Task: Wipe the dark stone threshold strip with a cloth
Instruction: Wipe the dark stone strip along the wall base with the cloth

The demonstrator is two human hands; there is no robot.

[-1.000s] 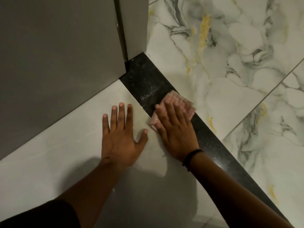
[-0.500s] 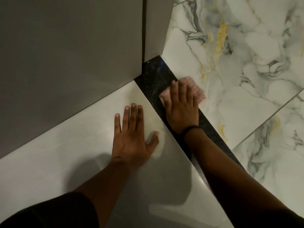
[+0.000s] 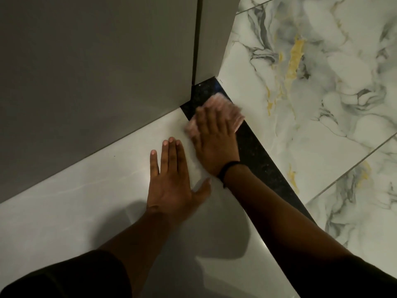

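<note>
Pressing pink cloth [image 3: 223, 108] flat under open right hand [image 3: 214, 143] at dark strip's [image 3: 257, 155] far end, left hand [image 3: 171, 186] spread empty on pale tile [image 3: 75, 211].

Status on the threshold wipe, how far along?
Done: can't confirm; the exposed threshold strip behind the wrist shows no clear wiped-versus-unwiped difference. In hand: right hand presses the pink cloth flat on the strip close to the door frame; left hand rests flat on the pale tile. Left: the short bit at the frame.
</note>
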